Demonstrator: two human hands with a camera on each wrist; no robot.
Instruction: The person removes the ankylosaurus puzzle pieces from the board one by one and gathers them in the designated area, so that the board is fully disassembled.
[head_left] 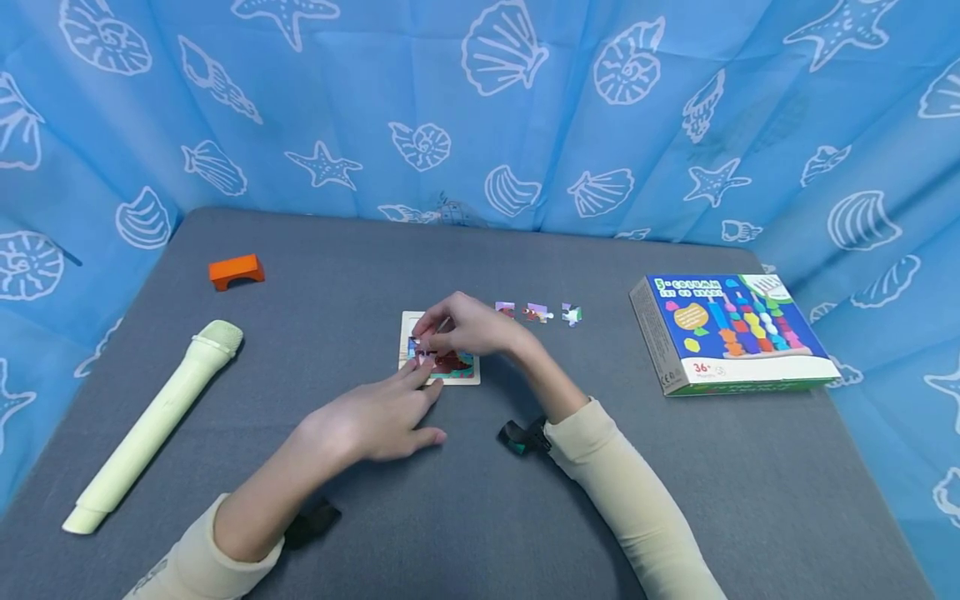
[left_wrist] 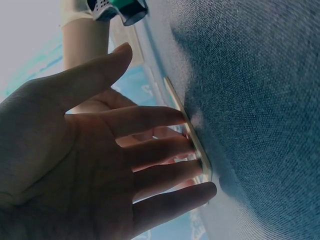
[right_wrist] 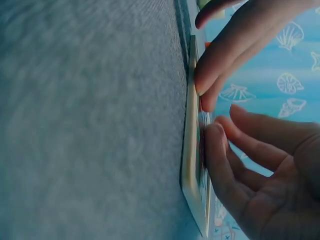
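Note:
A small jigsaw puzzle board [head_left: 468, 380] with a pale wooden frame lies flat near the middle of the table, partly covered by both hands. Over its upper left part, my right hand [head_left: 472, 325] bends thumb and fingertips together around a small puzzle piece [head_left: 414, 342], low against the picture. Fingers hide most of that piece. My left hand [head_left: 375, 417] rests its nearly straight fingertips on the board's near left side, thumb held apart, as the left wrist view shows. In the right wrist view the board's frame [right_wrist: 189, 150] appears edge-on beside both hands' fingertips.
Three loose puzzle pieces [head_left: 537, 312] lie in a row to the board's upper right. A boxed bead set [head_left: 738, 329] stands at the right. At the left are a pale green microphone [head_left: 153, 425] and an orange arch block [head_left: 236, 271]. A blue shell-patterned curtain [head_left: 480, 125] borders the table.

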